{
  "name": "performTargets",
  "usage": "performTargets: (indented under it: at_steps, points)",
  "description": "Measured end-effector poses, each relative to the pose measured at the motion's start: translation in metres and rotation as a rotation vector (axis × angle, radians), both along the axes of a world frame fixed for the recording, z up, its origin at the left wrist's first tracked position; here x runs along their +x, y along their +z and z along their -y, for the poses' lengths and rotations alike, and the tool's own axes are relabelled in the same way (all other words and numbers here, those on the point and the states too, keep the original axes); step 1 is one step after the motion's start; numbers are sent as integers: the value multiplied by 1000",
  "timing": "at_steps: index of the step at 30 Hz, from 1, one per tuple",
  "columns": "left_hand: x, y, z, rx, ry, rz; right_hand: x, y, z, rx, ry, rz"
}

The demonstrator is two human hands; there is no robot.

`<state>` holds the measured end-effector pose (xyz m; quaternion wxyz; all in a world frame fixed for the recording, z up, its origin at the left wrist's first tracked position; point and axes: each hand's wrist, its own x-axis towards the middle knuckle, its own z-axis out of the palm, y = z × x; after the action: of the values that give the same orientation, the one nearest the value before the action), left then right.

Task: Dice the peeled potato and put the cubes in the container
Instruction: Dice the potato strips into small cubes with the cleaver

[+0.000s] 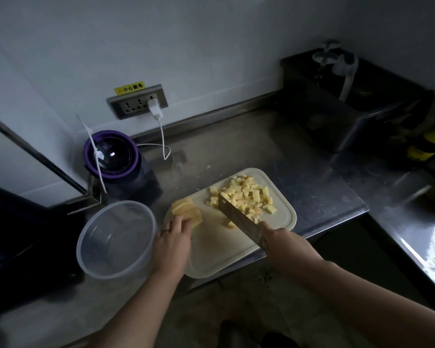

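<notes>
I read: tabletop (pixel 236 136) | cutting board (pixel 224 254) at near edge | container (pixel 116 239) left of board, no cubes inside | left hand (pixel 172 237) curled over sliced potato (pixel 186 209) | right hand (pixel 284 243) gripping knife (pixel 236 214), blade just right of slices | cubes (pixel 246 194) piled far right.

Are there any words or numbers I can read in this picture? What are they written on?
"小心触电": on the yellow sticker just above the wall socket.
A small glowing mark on the lid of the purple appliance: too small to read.
Nothing else shows any writing.
</notes>
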<state>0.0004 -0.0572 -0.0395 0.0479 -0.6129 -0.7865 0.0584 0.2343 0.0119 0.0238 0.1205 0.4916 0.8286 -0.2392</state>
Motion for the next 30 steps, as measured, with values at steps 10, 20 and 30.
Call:
performTargets:
  at_steps: [10,20,30]
  points:
    - [3,4,-5,-15,36,-25,-3,0,-1,47,-34,14]
    - [8,9,-2,-26,47,48,-6,-3,-7,-25,-36,-22]
    - [13,22,-27,-71,105,-61,-10,-1,-10,-59,-47,-24]
